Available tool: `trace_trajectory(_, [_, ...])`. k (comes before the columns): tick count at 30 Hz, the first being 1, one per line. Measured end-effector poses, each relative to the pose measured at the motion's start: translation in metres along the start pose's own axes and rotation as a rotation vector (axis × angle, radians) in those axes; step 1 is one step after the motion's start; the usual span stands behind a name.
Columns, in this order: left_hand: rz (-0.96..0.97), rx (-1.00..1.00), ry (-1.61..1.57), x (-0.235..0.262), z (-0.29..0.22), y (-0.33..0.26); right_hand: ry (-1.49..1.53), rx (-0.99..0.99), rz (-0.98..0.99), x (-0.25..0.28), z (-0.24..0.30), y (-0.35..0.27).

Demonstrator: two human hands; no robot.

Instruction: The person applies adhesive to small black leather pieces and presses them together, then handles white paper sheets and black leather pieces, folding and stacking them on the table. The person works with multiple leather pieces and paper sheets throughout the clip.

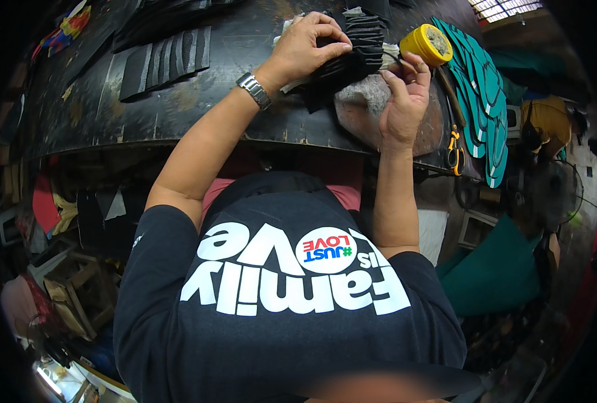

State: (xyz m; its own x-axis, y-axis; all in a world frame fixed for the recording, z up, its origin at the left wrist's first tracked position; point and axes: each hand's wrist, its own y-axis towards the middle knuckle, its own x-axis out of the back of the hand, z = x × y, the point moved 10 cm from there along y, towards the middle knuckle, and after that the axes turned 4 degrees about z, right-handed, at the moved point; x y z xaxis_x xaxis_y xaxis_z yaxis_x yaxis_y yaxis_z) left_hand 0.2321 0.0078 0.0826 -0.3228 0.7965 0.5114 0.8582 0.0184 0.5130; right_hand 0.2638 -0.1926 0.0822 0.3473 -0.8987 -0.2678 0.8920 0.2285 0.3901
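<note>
Yellow pot: a round yellow pot is sitting at the far right of the worktop, open at the top and holding a greyish, crusted mass; what that mass is cannot be made out.
Black pieces in hand: a fanned stack of black cut pieces is lying on the worktop between the two hands; the layers are overlapping too closely to count.
Left hand: the left hand is curling its fingers over the near side of the stack, pressing and gripping the black pieces; a metal wristwatch is showing on that wrist.
Right hand: the right hand is closing its fingertips on the right edge of the stack, just below the yellow pot; whether a thin tool is pinched there is hard to tell.
Round slab: one grey-brown round slab is lying under the stack, half covered by it and by the right hand.
Other black strips: about six black strips are lying in a row at the left of the worktop, well apart from the hands.
Teal shapes: a fan of teal cut shapes is overlapping along the right edge, too many to count.
Scissors: one pair with orange handles is hanging at the worktop's right edge.
</note>
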Motion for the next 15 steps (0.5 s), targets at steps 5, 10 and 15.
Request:
trace_trajectory(5, [-0.060,-0.059,0.088,0.000,-0.016,-0.006,-0.384,0.099,0.215,-0.040,0.007,-0.004])
trace_trajectory(10, [-0.058,-0.020,0.018,0.007,-0.012,-0.007,-0.262,0.117,0.113,-0.037,0.000,0.003])
trace_trajectory(15, [-0.055,-0.067,0.084,0.002,-0.016,-0.006,-0.370,0.175,0.152,-0.035,-0.002,-0.002])
